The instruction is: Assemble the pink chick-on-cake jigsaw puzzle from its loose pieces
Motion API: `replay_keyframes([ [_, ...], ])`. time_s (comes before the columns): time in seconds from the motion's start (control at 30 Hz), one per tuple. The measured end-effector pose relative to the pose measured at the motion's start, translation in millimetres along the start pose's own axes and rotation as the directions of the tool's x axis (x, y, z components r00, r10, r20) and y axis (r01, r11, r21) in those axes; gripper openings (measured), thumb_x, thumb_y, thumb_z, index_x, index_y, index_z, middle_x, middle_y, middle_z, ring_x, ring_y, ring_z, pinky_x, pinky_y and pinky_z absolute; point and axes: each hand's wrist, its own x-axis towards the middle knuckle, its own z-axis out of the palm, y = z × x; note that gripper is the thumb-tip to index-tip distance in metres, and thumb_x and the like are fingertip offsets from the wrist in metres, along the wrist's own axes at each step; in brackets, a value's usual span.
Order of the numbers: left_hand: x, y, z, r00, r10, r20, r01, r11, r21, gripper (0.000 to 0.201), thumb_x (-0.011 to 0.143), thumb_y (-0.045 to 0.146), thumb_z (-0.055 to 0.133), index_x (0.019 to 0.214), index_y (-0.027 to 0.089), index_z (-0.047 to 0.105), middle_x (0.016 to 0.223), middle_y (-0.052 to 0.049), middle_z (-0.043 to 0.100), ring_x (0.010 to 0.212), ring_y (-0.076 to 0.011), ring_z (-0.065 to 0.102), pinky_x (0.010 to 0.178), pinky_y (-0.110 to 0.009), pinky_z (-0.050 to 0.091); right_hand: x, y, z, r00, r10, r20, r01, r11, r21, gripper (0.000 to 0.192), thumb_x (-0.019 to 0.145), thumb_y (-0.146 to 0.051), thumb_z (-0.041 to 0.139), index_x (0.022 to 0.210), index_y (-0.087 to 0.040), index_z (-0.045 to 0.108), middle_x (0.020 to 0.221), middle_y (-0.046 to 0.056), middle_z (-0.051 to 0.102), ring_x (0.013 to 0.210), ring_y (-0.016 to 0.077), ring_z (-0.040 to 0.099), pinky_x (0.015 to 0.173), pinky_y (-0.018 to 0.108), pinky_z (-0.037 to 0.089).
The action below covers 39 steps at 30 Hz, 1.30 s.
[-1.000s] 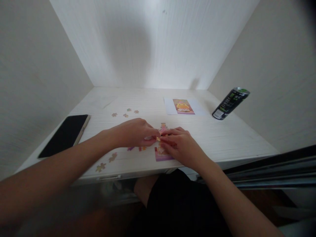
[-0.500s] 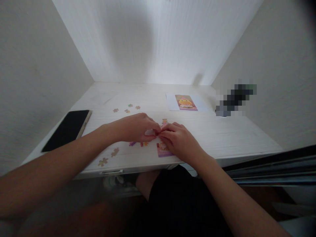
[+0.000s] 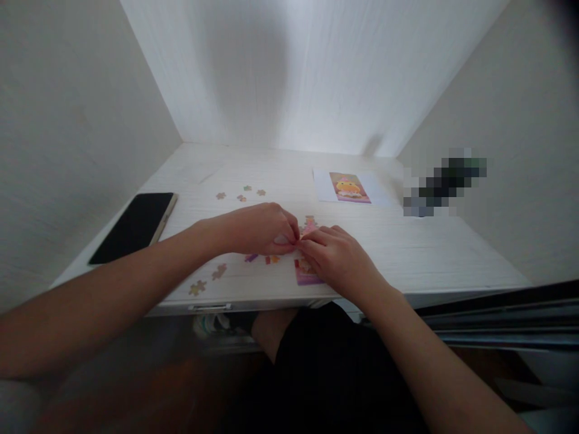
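1. A small block of the puzzle [image 3: 307,272] is joined, lying at the counter [image 3: 407,247] front edge, partly under the right hand [image 3: 337,259].
2. Both hands meet just above it; the left hand [image 3: 257,229] fingers pinch closed, apparently on a piece too small to make out. The right fingers press flat.
3. Much seems left: loose pieces [image 3: 208,280] lie left of the puzzle, more pieces [image 3: 242,194] beyond.
4. A phone [image 3: 133,226] sits far left and a picture [image 3: 349,187] behind it; neither blocks the hands.

On my white desk [image 3: 407,253]: black phone [image 3: 133,226], lying flat at nine o'clock; printed reference picture [image 3: 349,187] on white paper at one o'clock; blurred dark object [image 3: 441,184] at two o'clock, by the wall.
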Motion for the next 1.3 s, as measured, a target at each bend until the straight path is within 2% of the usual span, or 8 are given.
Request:
replay_keyframes([
  [0.17, -1.2, 1.8, -2.5, 0.999, -0.036, 0.035, 0.035, 0.999, 0.016, 0.016, 0.091, 0.025, 0.062, 0.095, 0.021, 0.077, 0.103, -0.002, 0.073, 0.088, -0.0137, 0.068, 0.084, -0.024, 0.051, 2.7, 0.7, 5.9, 0.997, 0.043, -0.057, -0.036, 0.991, 0.130, 0.016, 0.090, -0.007, 0.061, 0.097, -0.016, 0.072, 0.099, 0.009, 0.073, 0.092, 0.0213, 0.066, 0.083, 0.033, 0.050],
  [0.3, -2.0, 1.9, -3.4, 0.998, -0.051, 0.044, 0.051, 0.999, -0.004, 0.016, 0.090, 0.023, 0.062, 0.096, 0.022, 0.077, 0.104, -0.003, 0.073, 0.089, -0.0133, 0.068, 0.084, -0.023, 0.051, 1.8, 1.3, 10.0, 0.996, 0.016, -0.091, -0.009, 0.997, 0.076, 0.015, 0.090, -0.008, 0.060, 0.097, -0.014, 0.072, 0.095, 0.010, 0.073, 0.092, 0.0247, 0.067, 0.084, 0.036, 0.052],
  [0.47, -1.8, 1.6, -3.8, 0.997, -0.064, 0.053, 0.064, 0.998, -0.008, 0.016, 0.090, 0.023, 0.062, 0.096, 0.022, 0.077, 0.107, -0.003, 0.072, 0.091, -0.0141, 0.068, 0.088, -0.024, 0.050, -0.3, 1.4, 8.6, 0.983, 0.105, -0.152, -0.079, 0.983, 0.168, 0.019, 0.088, -0.006, 0.057, 0.099, -0.015, 0.071, 0.096, 0.011, 0.074, 0.085, 0.0227, 0.069, 0.077, 0.033, 0.054],
  [0.6, -1.3, 1.6, -2.8, 0.997, -0.055, 0.055, 0.054, 0.998, 0.012, 0.018, 0.092, 0.024, 0.059, 0.096, 0.023, 0.077, 0.106, -0.003, 0.073, 0.090, -0.0139, 0.068, 0.085, -0.025, 0.050, -3.3, 1.2, 6.0, 0.976, 0.044, -0.213, -0.002, 0.981, 0.194, 0.020, 0.089, -0.006, 0.056, 0.098, -0.016, 0.070, 0.099, 0.011, 0.074, 0.092, 0.0238, 0.069, 0.082, 0.035, 0.055],
  [0.77, -1.6, 2.0, -1.9, 0.999, -0.012, -0.036, 0.011, 0.999, -0.030, 0.017, 0.091, 0.031, 0.062, 0.094, 0.021, 0.075, 0.098, -0.005, 0.074, 0.092, -0.0171, 0.067, 0.087, -0.029, 0.049, -8.1, -1.1, 5.7, 0.959, 0.064, -0.277, -0.015, 0.984, 0.176, 0.017, 0.091, -0.010, 0.056, 0.100, -0.018, 0.068, 0.101, 0.010, 0.073, 0.093, 0.0225, 0.068, 0.082, 0.035, 0.055],
  [1.07, -2.1, 2.0, -5.2, 0.984, -0.067, -0.164, 0.036, 0.982, -0.186, 0.007, 0.084, 0.024, 0.069, 0.088, 0.019, 0.069, 0.082, 0.000, 0.070, 0.073, -0.0098, 0.062, 0.071, -0.022, 0.044, -8.8, -1.0, 3.9, 0.926, 0.177, -0.333, -0.071, 0.949, 0.309, 0.021, 0.089, -0.010, 0.061, 0.107, -0.019, 0.065, 0.105, 0.010, 0.069, 0.098, 0.0219, 0.066, 0.083, 0.034, 0.054],
  [1.17, -4.0, 0.5, -8.9, 0.993, -0.072, -0.094, 0.057, 0.986, -0.155, 0.006, 0.081, 0.021, 0.071, 0.085, 0.018, 0.069, 0.081, 0.000, 0.069, 0.073, -0.0105, 0.061, 0.071, -0.022, 0.044, -11.2, 4.6, 0.9, 0.926, 0.247, -0.285, -0.133, 0.921, 0.366, 0.019, 0.086, -0.012, 0.065, 0.103, -0.018, 0.066, 0.100, 0.009, 0.069, 0.095, 0.0228, 0.065, 0.083, 0.036, 0.053],
  [1.3, -8.5, 0.6, -16.1, 0.976, -0.187, 0.114, 0.204, 0.965, -0.168, 0.004, 0.081, 0.023, 0.071, 0.080, 0.020, 0.070, 0.074, 0.001, 0.069, 0.066, -0.0102, 0.059, 0.068, -0.022, 0.043, -16.8, 13.1, -3.7, 0.934, 0.284, -0.216, -0.175, 0.892, 0.417, 0.013, 0.086, -0.012, 0.066, 0.097, -0.018, 0.070, 0.097, 0.007, 0.071, 0.093, 0.0224, 0.063, 0.083, 0.038, 0.052],
])
